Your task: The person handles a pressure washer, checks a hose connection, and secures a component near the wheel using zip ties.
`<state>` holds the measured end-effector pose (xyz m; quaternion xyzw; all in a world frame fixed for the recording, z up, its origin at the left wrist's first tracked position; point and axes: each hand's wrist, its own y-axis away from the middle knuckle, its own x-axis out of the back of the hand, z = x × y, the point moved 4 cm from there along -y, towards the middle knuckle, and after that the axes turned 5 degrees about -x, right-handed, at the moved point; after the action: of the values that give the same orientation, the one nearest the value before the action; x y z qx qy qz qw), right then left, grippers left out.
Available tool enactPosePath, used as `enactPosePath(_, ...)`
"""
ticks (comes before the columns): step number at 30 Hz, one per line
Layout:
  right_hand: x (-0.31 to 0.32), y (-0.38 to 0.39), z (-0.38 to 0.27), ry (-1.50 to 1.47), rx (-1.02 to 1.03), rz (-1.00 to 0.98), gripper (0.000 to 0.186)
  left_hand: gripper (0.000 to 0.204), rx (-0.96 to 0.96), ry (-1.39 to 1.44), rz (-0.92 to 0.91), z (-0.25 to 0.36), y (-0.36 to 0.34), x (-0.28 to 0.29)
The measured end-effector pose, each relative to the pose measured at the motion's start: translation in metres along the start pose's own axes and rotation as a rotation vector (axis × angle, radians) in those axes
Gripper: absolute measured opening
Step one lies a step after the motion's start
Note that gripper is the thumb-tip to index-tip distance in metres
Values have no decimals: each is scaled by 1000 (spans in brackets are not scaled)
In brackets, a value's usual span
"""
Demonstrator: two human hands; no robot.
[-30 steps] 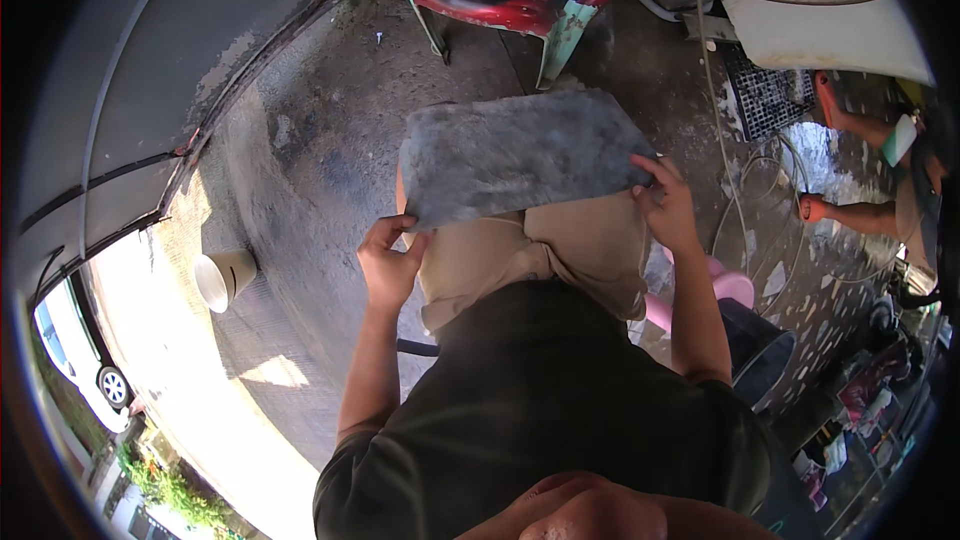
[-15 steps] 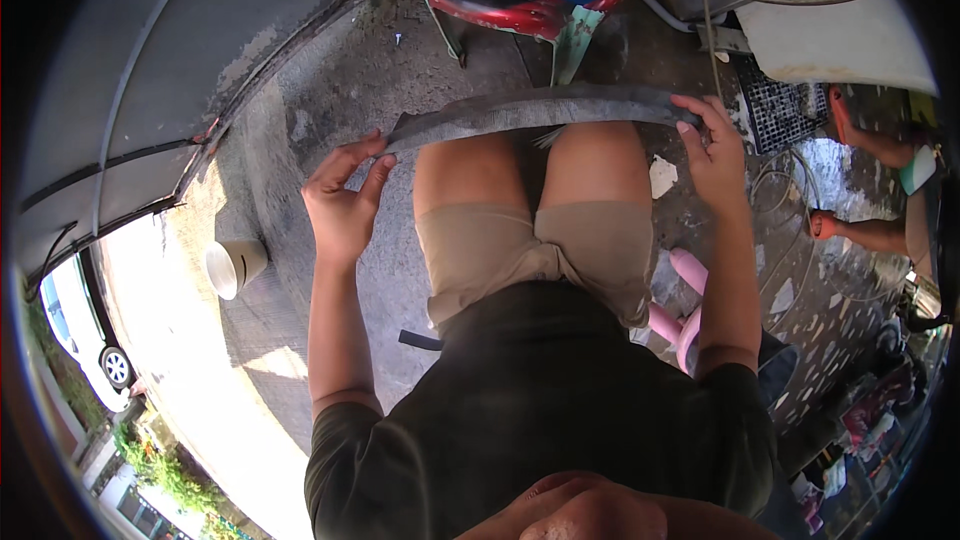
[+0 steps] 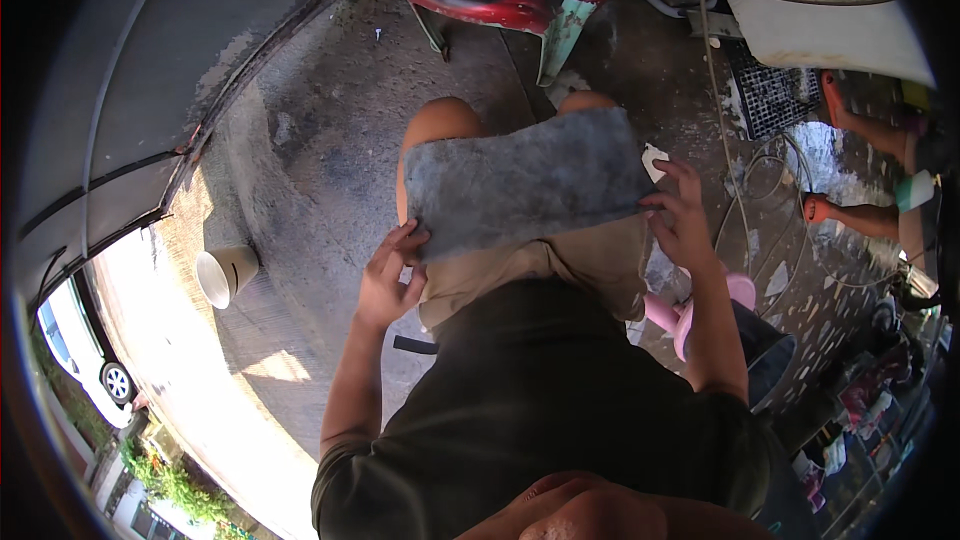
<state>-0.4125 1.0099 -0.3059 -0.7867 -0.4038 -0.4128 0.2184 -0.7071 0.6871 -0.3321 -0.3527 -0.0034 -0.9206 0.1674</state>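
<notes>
A grey, worn-looking rectangular sheet (image 3: 525, 180) lies spread across my thighs; whether it is cloth or thin rubber I cannot tell. At its near left corner rests my left hand (image 3: 392, 275), fingertips on the edge and thumb held apart below them. My right hand (image 3: 685, 225) pinches the sheet's near right corner between thumb and forefinger, its other fingers raised. Beneath the sheet's near edge show my beige shorts (image 3: 590, 255), and both knees stick out past its far edge.
A white bucket (image 3: 228, 275) lies tipped at the left. Ahead stands a red and green stool (image 3: 490, 10) under a blue wheeled thing. A black crate (image 3: 775, 95), hoses, a pink object (image 3: 685, 320) and another person's gloved hands (image 3: 818, 208) are at the right.
The sheet, held up edge-on between both hands over my knees, now lies flat on my lap. Both hands have come nearer to me and closer together.
</notes>
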Motion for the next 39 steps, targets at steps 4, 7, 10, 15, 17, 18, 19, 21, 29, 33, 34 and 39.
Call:
enactPosePath(4,-33,-19,38,-889,-411,57,15,7,429,582,556,-42,-14,-18)
enactPosePath(7,-65,-55,58,-931,-576,87,20,10,517,565,724,-73,-45,-30)
enactPosePath(10,-73,-69,59,-554,-704,85,24,12,611,296,663,-76,-58,-32)
enactPosePath(15,-77,-75,49,-99,-558,280,33,23,541,-27,569,-70,-71,-24)
enactPosePath(17,-80,-77,47,-5,-498,354,36,29,549,-183,506,-71,-73,-23)
enactPosePath(18,-80,-75,45,114,-489,374,38,34,576,-264,450,-76,-70,-25)
enactPosePath(19,-81,-74,43,232,-478,392,40,40,604,-346,393,-76,-70,-24)
enactPosePath(21,-83,-70,53,154,-554,315,39,42,598,-368,327,-77,-68,-20)
enactPosePath(29,-63,-112,-28,-312,-497,74,37,39,770,321,339,-38,-82,10)
enactPosePath(33,-99,-143,-150,-564,-105,-53,31,36,692,726,385,-19,-101,1)
enactPosePath(34,-124,-143,-175,-619,-80,-260,32,40,720,1036,410,-22,-98,-5)
enactPosePath(39,-159,-120,-200,-697,238,-297,30,59,970,961,648,-33,-89,-2)
